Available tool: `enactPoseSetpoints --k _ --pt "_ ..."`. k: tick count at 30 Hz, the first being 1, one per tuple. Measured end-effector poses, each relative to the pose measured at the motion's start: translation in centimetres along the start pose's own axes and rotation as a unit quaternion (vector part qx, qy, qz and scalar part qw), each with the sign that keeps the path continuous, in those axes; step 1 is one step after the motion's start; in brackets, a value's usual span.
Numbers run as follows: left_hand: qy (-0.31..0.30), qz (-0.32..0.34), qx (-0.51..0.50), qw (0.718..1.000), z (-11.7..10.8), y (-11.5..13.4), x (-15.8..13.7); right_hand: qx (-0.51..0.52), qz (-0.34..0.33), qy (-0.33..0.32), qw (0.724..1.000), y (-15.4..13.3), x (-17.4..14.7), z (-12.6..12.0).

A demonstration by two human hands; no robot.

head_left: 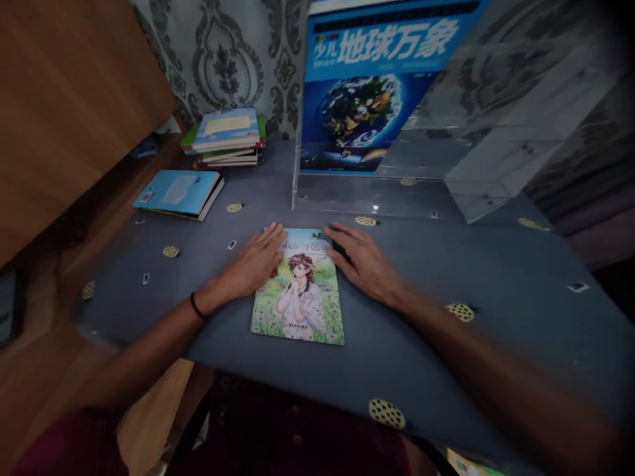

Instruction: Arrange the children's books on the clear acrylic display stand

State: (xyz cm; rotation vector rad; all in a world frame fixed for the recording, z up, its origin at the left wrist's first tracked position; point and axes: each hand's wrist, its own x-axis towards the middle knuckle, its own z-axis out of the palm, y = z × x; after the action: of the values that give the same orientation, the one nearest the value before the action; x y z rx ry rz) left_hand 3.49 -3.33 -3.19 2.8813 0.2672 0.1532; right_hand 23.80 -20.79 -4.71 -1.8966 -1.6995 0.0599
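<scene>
A thin paperback book (302,297) lies flat on the dark grey tabletop, its front cover up. The cover shows a drawn figure in a flowery meadow under Chinese lettering. My left hand (255,261) rests over its upper left edge, fingers stretched toward the top corner; a black band circles that wrist. On the opposite side, my right hand (364,261) has its fingers apart, the tips at the upper right corner and edge. Neither hand is closed around the book.
A clear acrylic stand (342,195) behind the book holds a large blue earth book (357,109). At the back left are a stack of books (225,129) and a light-blue book (176,190). A wooden panel (74,99) borders the left side; patterned curtain (223,53) hangs behind.
</scene>
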Motion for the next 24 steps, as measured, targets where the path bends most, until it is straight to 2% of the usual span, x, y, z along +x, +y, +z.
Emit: enactPoseSetpoints --k 3,7,9,13,18,24 --pt "0.007 0.001 -0.017 1.0 -0.2 -1.4 0.1 -0.021 -0.067 -0.011 0.997 -1.8 0.2 0.6" --pt "0.005 0.003 -0.027 1.0 0.0 -1.9 0.0 0.009 -0.173 -0.087 0.981 -4.9 1.1 1.7" --pt "0.006 0.011 -0.032 0.999 0.0 -1.9 -0.1 0.015 -0.204 -0.113 0.972 -6.1 1.4 2.2" --pt "0.0 0.009 -0.038 0.999 -0.2 -1.8 -0.3 0.021 -0.218 -0.144 0.965 -8.0 1.0 2.6" --pt "-0.002 0.0 -0.03 1.0 -0.2 -1.7 -0.2 0.036 -0.255 -0.188 0.948 -10.5 -1.1 2.8" --pt "0.004 0.004 -0.03 1.0 0.1 -1.9 0.0 0.037 -0.245 -0.192 0.95 -12.5 -3.8 3.6"
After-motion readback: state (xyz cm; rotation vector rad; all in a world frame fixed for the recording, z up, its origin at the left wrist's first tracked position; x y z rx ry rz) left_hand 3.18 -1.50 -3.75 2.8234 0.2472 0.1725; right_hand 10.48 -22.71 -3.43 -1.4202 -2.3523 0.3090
